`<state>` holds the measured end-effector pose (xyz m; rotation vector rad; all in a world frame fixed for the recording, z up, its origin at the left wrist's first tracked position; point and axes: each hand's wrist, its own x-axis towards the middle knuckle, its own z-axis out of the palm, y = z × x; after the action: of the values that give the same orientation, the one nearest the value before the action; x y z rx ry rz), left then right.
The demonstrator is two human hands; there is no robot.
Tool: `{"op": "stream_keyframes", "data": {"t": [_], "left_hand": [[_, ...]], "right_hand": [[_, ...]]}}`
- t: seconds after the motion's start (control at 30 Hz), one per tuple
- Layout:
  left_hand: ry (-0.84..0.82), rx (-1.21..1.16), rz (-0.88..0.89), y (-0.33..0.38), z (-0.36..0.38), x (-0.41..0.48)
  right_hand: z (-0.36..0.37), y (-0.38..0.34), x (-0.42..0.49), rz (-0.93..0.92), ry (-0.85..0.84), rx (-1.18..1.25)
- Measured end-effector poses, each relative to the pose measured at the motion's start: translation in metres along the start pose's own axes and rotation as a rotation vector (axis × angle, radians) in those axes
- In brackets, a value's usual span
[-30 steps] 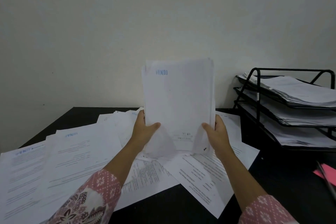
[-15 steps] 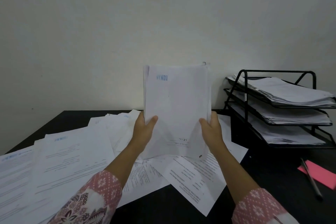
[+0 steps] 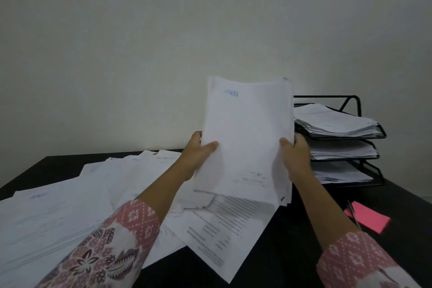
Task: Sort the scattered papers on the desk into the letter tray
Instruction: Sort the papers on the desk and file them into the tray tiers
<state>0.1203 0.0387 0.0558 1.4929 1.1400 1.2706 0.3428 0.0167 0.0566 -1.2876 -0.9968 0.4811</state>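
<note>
Two hands clamped on one upright stack of papers [image 3: 245,138], raised above the desk [image 3: 292,252] just left of the letter tray [image 3: 371,132]. Left hand [image 3: 197,154] gripping the stack's left edge, right hand [image 3: 295,155] the right edge, thumbs pressed flat on the front sheet. White sheets, faint blue letterhead at top left, small print low down, edges slightly uneven. Left of the tray and under the stack, loose papers [image 3: 70,217] fanned across the dark desk. Three black wire tiers in the tray, each loaded with white sheets, fullest on top. Just in front of the tray, pink notepad [image 3: 368,218] with pen [image 3: 351,211] alongside.
</note>
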Motion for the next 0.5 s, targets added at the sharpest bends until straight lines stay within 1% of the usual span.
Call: {"op": "stream_keyframes", "data": {"t": [0.13, 0.3, 0.4, 0.5], "left_hand": [[-0.225, 0.119, -0.060, 0.014, 0.034, 0.003], [-0.466, 0.001, -0.148, 0.032, 0.081, -0.001], [-0.523, 0.053, -0.126, 0.039, 0.105, 0.000], [-0.499, 0.129, -0.105, 0.044, 0.126, 0.006]], "right_hand": [[-0.047, 0.002, 0.031, 0.137, 0.058, 0.004], [-0.102, 0.008, 0.058, 0.268, 0.086, 0.013], [-0.125, 0.009, 0.070, 0.306, 0.101, -0.001], [-0.144, 0.009, 0.080, 0.351, 0.101, -0.036]]}}
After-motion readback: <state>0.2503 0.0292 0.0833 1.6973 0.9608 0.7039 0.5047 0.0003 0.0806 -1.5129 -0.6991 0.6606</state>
